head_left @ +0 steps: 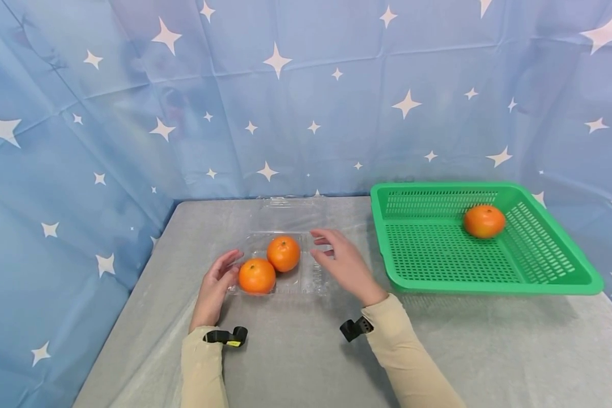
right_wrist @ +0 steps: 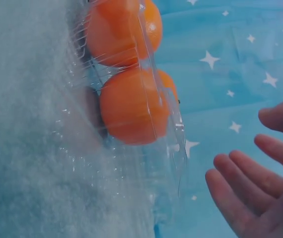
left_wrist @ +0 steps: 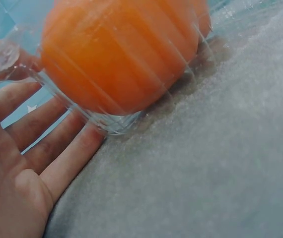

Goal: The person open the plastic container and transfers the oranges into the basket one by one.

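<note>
A clear plastic clamshell box [head_left: 285, 288] lies on the table with its lid [head_left: 292, 212] folded back. Two oranges sit in it: one at the front left [head_left: 257, 276], the other [head_left: 283, 253] behind and to its right. My left hand [head_left: 215, 289] rests at the box's left side, its straight fingers [left_wrist: 64, 163] against the outer wall and its thumb near the front orange. Over the box's right side my right hand [head_left: 344, 265] hovers, fingers [right_wrist: 246, 191] loosely bent and apart, with nothing in it.
To the right stands a green plastic basket [head_left: 489, 286], with one orange [head_left: 484, 221] near its back right corner. A grey cloth [head_left: 296, 362] covers the table. A blue curtain with white stars [head_left: 336, 124] hangs behind and along the left.
</note>
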Demonstrator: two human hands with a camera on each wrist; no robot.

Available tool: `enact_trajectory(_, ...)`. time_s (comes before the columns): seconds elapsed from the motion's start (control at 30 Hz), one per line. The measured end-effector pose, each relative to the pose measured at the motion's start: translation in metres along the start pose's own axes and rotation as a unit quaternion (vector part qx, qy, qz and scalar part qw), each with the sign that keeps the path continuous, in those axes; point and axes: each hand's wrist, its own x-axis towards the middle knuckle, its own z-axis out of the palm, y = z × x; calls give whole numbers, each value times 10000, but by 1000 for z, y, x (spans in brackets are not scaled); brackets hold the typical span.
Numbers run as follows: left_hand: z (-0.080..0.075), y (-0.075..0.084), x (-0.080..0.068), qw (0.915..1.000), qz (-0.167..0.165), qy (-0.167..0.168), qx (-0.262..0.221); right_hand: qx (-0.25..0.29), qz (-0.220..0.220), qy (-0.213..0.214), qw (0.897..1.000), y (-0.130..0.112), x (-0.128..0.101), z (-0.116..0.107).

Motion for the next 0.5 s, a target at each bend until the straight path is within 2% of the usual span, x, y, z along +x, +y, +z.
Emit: enact_trajectory(0.5,2,0,0,10000,-50,55,-1,268,373,451,9979,5,7,20)
